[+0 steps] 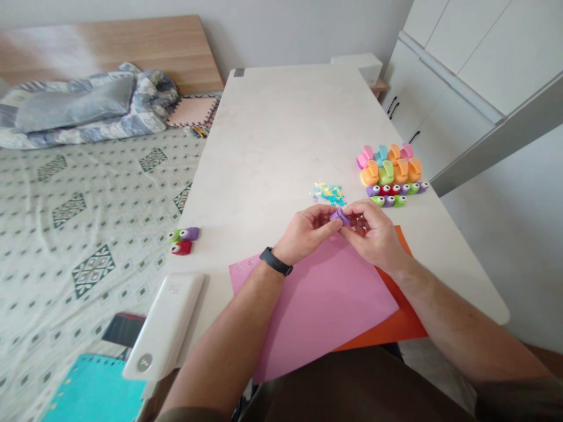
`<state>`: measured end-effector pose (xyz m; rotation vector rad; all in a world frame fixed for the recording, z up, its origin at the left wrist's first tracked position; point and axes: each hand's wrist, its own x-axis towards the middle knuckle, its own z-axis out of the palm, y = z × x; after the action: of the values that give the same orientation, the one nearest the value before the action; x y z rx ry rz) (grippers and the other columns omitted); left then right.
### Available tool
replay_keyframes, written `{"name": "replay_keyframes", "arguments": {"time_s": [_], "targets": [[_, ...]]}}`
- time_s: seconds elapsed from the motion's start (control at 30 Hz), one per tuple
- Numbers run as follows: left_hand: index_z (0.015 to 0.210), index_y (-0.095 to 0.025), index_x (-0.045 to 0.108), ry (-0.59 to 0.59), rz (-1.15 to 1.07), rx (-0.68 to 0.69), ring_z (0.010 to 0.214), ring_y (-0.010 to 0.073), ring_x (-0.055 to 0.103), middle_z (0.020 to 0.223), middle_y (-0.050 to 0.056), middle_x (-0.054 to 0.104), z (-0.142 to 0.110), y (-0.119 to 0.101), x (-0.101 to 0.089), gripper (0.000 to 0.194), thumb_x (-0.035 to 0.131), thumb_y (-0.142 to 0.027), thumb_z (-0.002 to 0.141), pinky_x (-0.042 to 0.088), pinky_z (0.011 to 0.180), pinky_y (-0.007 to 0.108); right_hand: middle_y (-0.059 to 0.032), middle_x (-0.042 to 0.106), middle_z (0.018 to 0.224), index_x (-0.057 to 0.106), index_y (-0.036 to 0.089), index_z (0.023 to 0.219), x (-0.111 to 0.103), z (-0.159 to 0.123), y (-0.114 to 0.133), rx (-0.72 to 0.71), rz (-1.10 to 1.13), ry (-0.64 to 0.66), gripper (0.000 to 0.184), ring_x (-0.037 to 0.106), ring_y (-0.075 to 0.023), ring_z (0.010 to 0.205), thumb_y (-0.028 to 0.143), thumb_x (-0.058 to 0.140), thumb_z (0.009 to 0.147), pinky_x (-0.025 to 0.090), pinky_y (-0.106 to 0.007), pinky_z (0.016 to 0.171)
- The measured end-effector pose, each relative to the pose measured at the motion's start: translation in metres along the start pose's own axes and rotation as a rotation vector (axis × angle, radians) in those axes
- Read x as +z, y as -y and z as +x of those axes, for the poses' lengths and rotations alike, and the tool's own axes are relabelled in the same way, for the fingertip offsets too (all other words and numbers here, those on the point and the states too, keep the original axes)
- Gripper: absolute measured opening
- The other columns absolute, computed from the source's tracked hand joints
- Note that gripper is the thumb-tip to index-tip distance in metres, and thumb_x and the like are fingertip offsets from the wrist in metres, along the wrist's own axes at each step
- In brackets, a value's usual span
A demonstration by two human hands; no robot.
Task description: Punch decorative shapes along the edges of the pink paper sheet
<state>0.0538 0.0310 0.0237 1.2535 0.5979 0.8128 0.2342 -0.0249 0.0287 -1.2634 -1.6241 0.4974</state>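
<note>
My left hand point(308, 231) and my right hand point(373, 231) meet above the far edge of a pink paper sheet point(321, 305). Both pinch a small purple paper punch point(340, 217) between their fingertips. A black band sits on my left wrist point(275, 261). An orange sheet point(396, 328) lies under the pink one. Just beyond my hands lies a small heap of blue and yellow paper cut-outs point(329, 193) on the white table point(281, 129).
A cluster of coloured punches point(391, 170) stands at the table's right side. Three more punches point(183, 240) lie near the left edge. A white power bank point(165, 325) overhangs the front-left corner. A bed point(79, 205) with a folded quilt lies left; white cabinets stand right.
</note>
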Motion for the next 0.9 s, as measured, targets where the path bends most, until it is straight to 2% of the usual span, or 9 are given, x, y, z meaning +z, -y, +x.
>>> {"name": "replay_keyframes", "arguments": {"time_s": [0.1, 0.2, 0.3, 0.4, 0.53, 0.63, 0.73, 0.83, 0.9], "targets": [[0.114, -0.011, 0.065, -0.035, 0.024, 0.035, 0.087, 0.0138, 0.067, 0.102, 0.009, 0.072, 0.000, 0.000, 0.000, 0.042, 0.078, -0.041, 0.088, 0.055, 0.078, 0.027, -0.0053, 0.063, 0.105, 0.057, 0.026, 0.116, 0.001, -0.003, 0.001, 0.075, 0.096, 0.027, 0.033, 0.062, -0.0174, 0.080, 0.024, 0.073, 0.087, 0.052, -0.030, 0.063], [0.109, -0.012, 0.062, -0.130, 0.059, 0.082, 0.084, 0.0115, 0.065, 0.098, 0.007, 0.070, 0.000, -0.003, 0.001, 0.040, 0.079, -0.041, 0.087, 0.053, 0.077, 0.025, -0.0052, 0.064, 0.104, 0.051, 0.026, 0.122, -0.001, -0.005, 0.000, 0.147, 0.157, 0.064, 0.040, 0.064, -0.0180, 0.081, 0.023, 0.071, 0.087, 0.053, -0.031, 0.065], [0.105, -0.014, 0.057, -0.170, 0.032, 0.142, 0.089, 0.0121, 0.066, 0.100, 0.007, 0.070, 0.000, -0.011, 0.005, 0.041, 0.081, -0.040, 0.086, 0.053, 0.082, 0.026, -0.0032, 0.065, 0.096, 0.054, 0.025, 0.119, -0.002, -0.005, -0.003, 0.188, 0.097, 0.175, 0.036, 0.063, -0.0177, 0.076, 0.022, 0.068, 0.086, 0.055, -0.032, 0.068], [0.105, -0.015, 0.056, -0.190, 0.081, 0.186, 0.086, 0.0113, 0.066, 0.099, 0.007, 0.069, -0.003, -0.025, 0.014, 0.037, 0.079, -0.038, 0.088, 0.053, 0.080, 0.025, -0.0006, 0.066, 0.087, 0.058, 0.024, 0.111, -0.001, -0.003, -0.004, 0.222, -0.022, 0.292, 0.026, 0.062, -0.0166, 0.068, 0.023, 0.065, 0.086, 0.053, -0.031, 0.065], [0.108, -0.015, 0.060, -0.108, 0.312, 0.208, 0.080, 0.0104, 0.062, 0.098, 0.007, 0.068, -0.021, -0.055, 0.026, 0.029, 0.076, -0.030, 0.089, 0.053, 0.078, 0.026, -0.0013, 0.069, 0.083, 0.062, 0.023, 0.103, -0.001, -0.001, -0.003, 0.211, -0.146, 0.338, 0.017, 0.062, -0.0176, 0.067, 0.026, 0.064, 0.086, 0.051, -0.030, 0.062], [0.114, -0.015, 0.062, -0.038, 0.434, 0.221, 0.084, 0.0124, 0.061, 0.101, 0.009, 0.068, -0.056, -0.077, 0.033, 0.029, 0.073, -0.027, 0.089, 0.052, 0.080, 0.027, -0.0027, 0.071, 0.088, 0.064, 0.023, 0.105, 0.000, -0.003, -0.004, 0.214, -0.110, 0.335, 0.019, 0.065, -0.0186, 0.073, 0.027, 0.065, 0.086, 0.053, -0.031, 0.068], [0.111, -0.015, 0.063, 0.018, 0.433, 0.175, 0.083, 0.0133, 0.061, 0.094, 0.008, 0.069, -0.109, -0.090, 0.035, 0.025, 0.072, -0.025, 0.089, 0.051, 0.079, 0.027, -0.0029, 0.071, 0.089, 0.065, 0.023, 0.105, 0.003, -0.006, -0.012, 0.206, -0.061, 0.309, 0.018, 0.066, -0.0182, 0.075, 0.027, 0.064, 0.087, 0.055, -0.032, 0.071], [0.110, -0.016, 0.062, 0.105, 0.300, -0.032, 0.080, 0.0135, 0.060, 0.093, 0.008, 0.068, -0.171, -0.087, 0.027, 0.029, 0.075, -0.028, 0.087, 0.049, 0.076, 0.027, -0.0036, 0.071, 0.091, 0.066, 0.024, 0.104, 0.005, -0.008, -0.020, 0.201, -0.064, 0.294, 0.016, 0.066, -0.0182, 0.077, 0.026, 0.063, 0.088, 0.057, -0.032, 0.072], [0.108, -0.017, 0.063, 0.111, 0.169, -0.213, 0.075, 0.0120, 0.056, 0.089, 0.007, 0.066, -0.213, -0.078, 0.017, 0.030, 0.075, -0.033, 0.087, 0.046, 0.071, 0.025, -0.0037, 0.071, 0.091, 0.066, 0.023, 0.105, 0.006, -0.009, -0.022, 0.197, -0.073, 0.303, 0.017, 0.066, -0.0181, 0.077, 0.026, 0.064, 0.088, 0.057, -0.032, 0.072]]}}
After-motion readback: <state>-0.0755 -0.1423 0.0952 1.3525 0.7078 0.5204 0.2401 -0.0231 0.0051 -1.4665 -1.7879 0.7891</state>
